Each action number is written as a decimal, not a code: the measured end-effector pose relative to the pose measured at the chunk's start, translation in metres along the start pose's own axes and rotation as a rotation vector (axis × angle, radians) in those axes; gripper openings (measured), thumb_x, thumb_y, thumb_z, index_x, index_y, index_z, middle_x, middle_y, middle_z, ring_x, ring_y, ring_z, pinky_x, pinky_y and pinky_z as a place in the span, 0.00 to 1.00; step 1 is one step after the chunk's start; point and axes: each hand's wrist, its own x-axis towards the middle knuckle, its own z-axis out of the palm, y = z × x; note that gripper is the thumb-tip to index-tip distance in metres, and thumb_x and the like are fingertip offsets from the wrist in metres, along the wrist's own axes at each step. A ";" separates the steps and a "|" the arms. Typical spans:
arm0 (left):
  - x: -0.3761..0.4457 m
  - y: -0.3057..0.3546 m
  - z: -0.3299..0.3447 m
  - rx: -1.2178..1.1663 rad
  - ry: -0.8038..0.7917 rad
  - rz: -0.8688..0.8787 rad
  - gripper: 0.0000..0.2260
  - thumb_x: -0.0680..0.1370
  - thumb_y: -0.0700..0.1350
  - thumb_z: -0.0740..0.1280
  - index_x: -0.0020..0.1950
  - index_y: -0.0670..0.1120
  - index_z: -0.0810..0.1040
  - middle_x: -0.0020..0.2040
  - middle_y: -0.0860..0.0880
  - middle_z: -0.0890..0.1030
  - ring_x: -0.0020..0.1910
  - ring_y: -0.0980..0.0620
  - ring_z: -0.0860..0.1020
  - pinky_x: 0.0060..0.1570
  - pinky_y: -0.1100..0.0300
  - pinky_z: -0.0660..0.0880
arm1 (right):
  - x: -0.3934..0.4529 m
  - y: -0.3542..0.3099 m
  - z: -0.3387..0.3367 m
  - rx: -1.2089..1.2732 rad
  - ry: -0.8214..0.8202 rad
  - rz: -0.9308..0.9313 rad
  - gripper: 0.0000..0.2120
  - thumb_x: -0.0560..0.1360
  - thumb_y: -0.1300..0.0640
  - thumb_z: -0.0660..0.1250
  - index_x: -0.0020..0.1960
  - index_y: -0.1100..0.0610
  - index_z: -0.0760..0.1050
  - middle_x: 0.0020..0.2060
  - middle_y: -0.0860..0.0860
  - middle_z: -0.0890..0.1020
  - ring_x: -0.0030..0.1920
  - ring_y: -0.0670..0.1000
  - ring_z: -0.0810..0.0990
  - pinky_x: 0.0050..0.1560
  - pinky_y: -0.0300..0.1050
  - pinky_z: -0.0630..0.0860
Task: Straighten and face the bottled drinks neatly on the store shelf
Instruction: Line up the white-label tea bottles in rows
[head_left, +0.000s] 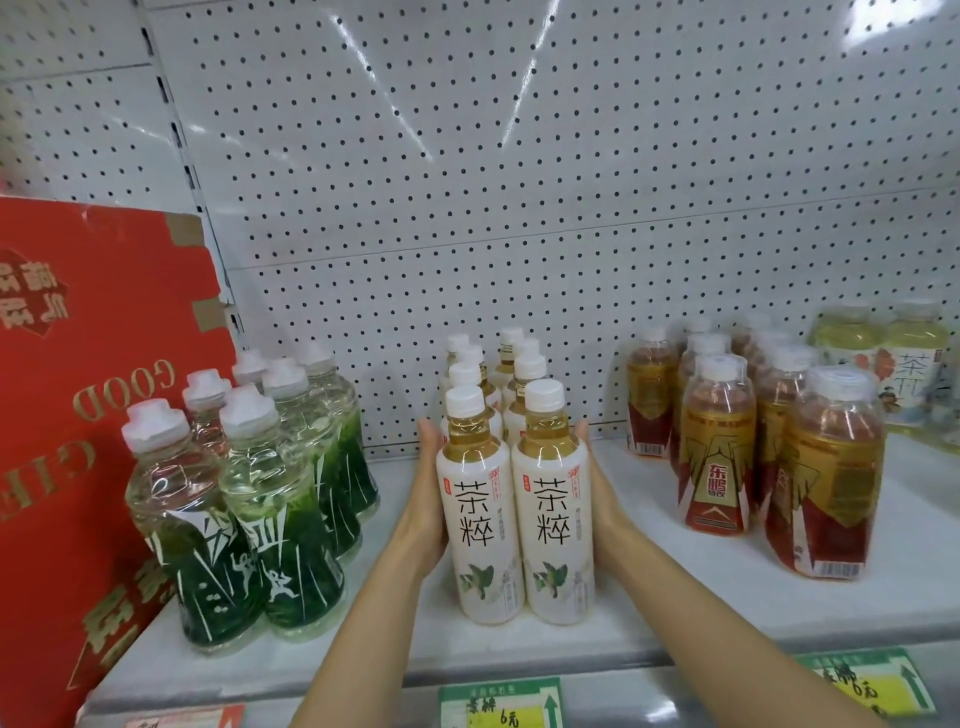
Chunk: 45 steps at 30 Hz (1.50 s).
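Observation:
Two rows of white-labelled tea bottles with white caps stand in the middle of the white shelf, labels facing me. My left hand lies flat against the left side of the front left bottle. My right hand presses against the right side of the front right bottle. Both palms squeeze the two rows between them. To the left stands a group of green-labelled clear bottles. On the right are several gold-and-red bottles, some turned with their barcodes outward.
A red cardboard gift box leans at the far left. Pale yellow-green tea bottles stand at the back right. White pegboard backs the shelf. Green price tags hang on the front edge.

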 end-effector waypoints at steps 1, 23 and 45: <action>0.001 -0.001 -0.001 -0.004 -0.007 -0.006 0.33 0.80 0.69 0.43 0.68 0.53 0.77 0.59 0.49 0.85 0.59 0.48 0.83 0.55 0.50 0.76 | 0.003 0.003 -0.001 0.007 0.008 0.000 0.38 0.69 0.23 0.54 0.60 0.50 0.80 0.54 0.57 0.84 0.59 0.59 0.81 0.66 0.60 0.72; 0.074 0.027 -0.017 -0.136 0.029 -0.063 0.44 0.71 0.76 0.59 0.78 0.47 0.65 0.73 0.39 0.72 0.66 0.41 0.77 0.63 0.39 0.75 | 0.044 -0.058 0.023 -0.031 0.018 -0.166 0.33 0.80 0.34 0.45 0.79 0.50 0.55 0.75 0.54 0.65 0.71 0.56 0.68 0.66 0.56 0.71; -0.084 0.003 -0.018 0.163 0.126 0.339 0.35 0.75 0.70 0.62 0.79 0.62 0.58 0.77 0.64 0.64 0.74 0.62 0.65 0.70 0.54 0.65 | -0.104 -0.019 -0.005 -0.383 -0.005 -0.439 0.33 0.76 0.37 0.64 0.76 0.34 0.53 0.76 0.36 0.60 0.74 0.40 0.62 0.72 0.49 0.62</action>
